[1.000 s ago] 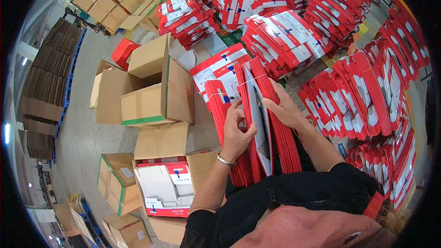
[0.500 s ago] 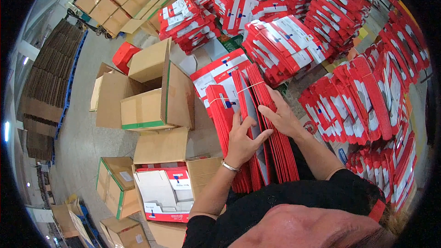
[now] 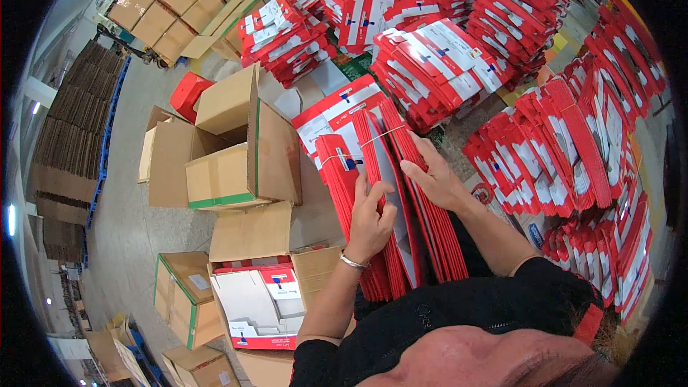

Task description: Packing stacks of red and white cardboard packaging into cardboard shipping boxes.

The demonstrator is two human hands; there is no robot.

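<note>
At the far left, flattened brown cardboard [image 3: 68, 143] stands stacked on the grey floor [image 3: 129, 222]. Next to it sit open cardboard boxes [image 3: 229, 150] with green tape, and lower down an open box of white-and-red cartons [image 3: 258, 301]. In the middle, a bundle of flat red folded packages [image 3: 358, 165] stands on edge in front of the person, bound by a thin white string [image 3: 380, 136]. The left hand [image 3: 369, 218], a silver bracelet [image 3: 352, 261] at its wrist, lies against the bundle's left half, its fingers [image 3: 362, 183] pressed flat on a red sheet and parting a gap. The right hand [image 3: 433, 179] rests on the bundle's right half, fingers [image 3: 414, 168] curled over the package edges, holding them apart from the rest. Right of the hands, more bundles of red packages [image 3: 573, 143] lean in rows, and further piles [image 3: 444, 57] lie stacked behind.
</note>
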